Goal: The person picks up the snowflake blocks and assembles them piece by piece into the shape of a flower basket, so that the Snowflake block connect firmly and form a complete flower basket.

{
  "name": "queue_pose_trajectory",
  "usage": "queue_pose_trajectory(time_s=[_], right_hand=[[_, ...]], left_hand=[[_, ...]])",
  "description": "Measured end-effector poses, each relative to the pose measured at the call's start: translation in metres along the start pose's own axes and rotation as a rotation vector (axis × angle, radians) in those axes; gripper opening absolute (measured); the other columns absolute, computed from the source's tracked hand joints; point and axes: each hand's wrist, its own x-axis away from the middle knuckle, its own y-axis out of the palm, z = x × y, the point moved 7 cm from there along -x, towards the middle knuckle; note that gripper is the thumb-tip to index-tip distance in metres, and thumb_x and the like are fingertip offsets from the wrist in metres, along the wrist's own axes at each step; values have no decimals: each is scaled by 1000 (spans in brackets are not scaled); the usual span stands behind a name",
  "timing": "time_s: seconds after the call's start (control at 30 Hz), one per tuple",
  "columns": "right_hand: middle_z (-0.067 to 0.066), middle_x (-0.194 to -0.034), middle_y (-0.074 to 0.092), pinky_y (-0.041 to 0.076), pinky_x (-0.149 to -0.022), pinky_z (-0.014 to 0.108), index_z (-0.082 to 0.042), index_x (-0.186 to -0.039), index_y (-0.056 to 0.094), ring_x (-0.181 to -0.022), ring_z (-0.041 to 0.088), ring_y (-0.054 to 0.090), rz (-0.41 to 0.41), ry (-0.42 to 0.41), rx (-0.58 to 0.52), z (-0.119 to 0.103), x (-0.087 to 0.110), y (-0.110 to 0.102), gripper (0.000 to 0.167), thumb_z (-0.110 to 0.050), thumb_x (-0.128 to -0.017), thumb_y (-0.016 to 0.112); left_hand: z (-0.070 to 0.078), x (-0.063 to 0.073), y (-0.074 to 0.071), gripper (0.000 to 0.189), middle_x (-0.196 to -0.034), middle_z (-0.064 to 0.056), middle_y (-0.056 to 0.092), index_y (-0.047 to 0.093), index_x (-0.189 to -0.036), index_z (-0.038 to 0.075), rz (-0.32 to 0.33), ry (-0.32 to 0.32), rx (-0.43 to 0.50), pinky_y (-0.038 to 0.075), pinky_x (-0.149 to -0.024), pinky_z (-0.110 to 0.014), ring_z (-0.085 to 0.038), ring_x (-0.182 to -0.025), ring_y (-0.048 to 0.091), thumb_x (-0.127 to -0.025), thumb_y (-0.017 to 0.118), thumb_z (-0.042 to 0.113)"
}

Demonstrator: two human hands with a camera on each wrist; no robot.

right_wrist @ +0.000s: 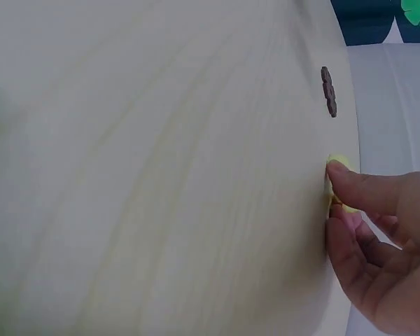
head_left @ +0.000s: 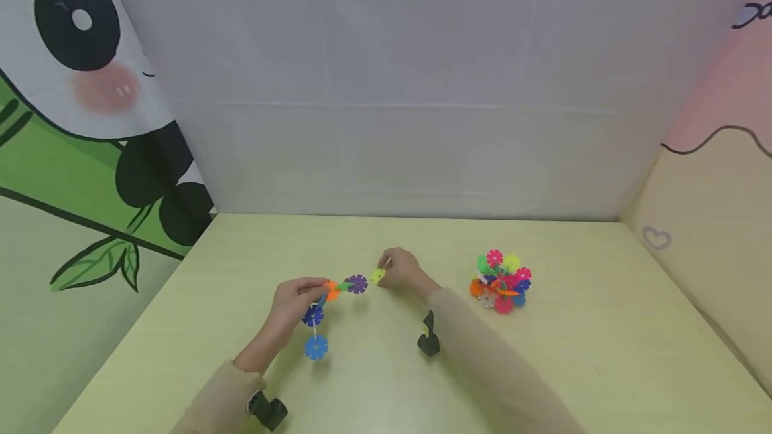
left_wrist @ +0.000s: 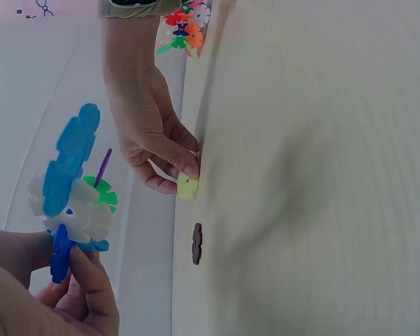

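My left hand (head_left: 295, 303) pinches a chain of slotted plastic snowflake discs. A light blue disc (head_left: 316, 347) hangs at its lower end. Above it come a dark blue disc (head_left: 313, 316) and an orange disc (head_left: 332, 290), then a green disc (left_wrist: 106, 194) and a purple disc (head_left: 358, 284) toward the right. The left wrist view also shows a white disc (left_wrist: 91, 222) in the chain. My right hand (head_left: 401, 268) pinches a yellow disc (head_left: 378, 275) between thumb and fingers, low over the table, right of the purple disc.
A dark brown disc (left_wrist: 197, 243) lies loose on the table near the yellow one. To the right on the pale wooden table (head_left: 603, 327) sits a multicoloured cluster of discs (head_left: 502, 283). A white cloth wall (head_left: 422, 119) rises at the back, with printed panels at both sides.
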Motion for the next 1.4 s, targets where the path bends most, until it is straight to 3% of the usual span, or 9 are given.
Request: queue_pose_trajectory(time_s=[0.2,0.33,0.53,0.77,0.93,1.13,1.4], right_hand=[[15,-95,70,54,-77,31,-2,-96,67,-85,23,63,47,-78,67,-6,21,-20,21,4,-77,75],[15,-92,70,54,-68,26,0,-96,67,-80,21,65,118,-152,-68,-7,46,-39,16,4,-82,72],[13,-94,71,57,-69,24,-2,-97,65,-83,21,67,261,-225,-237,0,90,-60,12,0,-86,69],[8,-91,73,56,-73,18,-6,-95,64,-84,20,69,366,-293,-261,7,125,-63,12,0,-87,70],[6,-90,73,56,-71,17,-7,-94,65,-81,17,68,412,-335,-245,7,134,-60,13,0,-86,72],[8,-87,73,58,-67,19,-5,-91,64,-77,22,70,501,-422,-206,2,138,-61,15,4,-83,73],[10,-85,73,59,-66,20,-3,-90,65,-76,24,71,557,-463,-205,-2,134,-67,14,4,-82,73]], left_hand=[[12,3,9,31,-120,-21,70,68,-118,-3,-5,13,18,53,-98,-43,-32,-112,65,-95,63,15],[19,5,18,30,-118,-20,71,69,-117,-3,-10,9,38,53,-97,-44,-31,-109,66,-95,63,15],[23,9,31,28,-114,-19,72,70,-114,-2,-14,15,76,55,-86,-31,-21,-99,68,-94,64,15],[27,12,45,27,-111,-19,73,70,-112,-3,-35,32,122,54,-78,-23,-15,-94,68,-93,65,15],[29,13,53,26,-110,-19,74,71,-111,-3,-45,27,131,51,-73,-21,-15,-92,69,-92,66,14],[29,14,61,26,-110,-18,74,71,-112,-2,-64,21,142,48,-68,-22,-12,-87,67,-91,66,14],[32,6,72,28,-108,-16,75,68,-117,-1,-137,46,169,55,-69,-24,-10,-83,64,-94,64,16]])
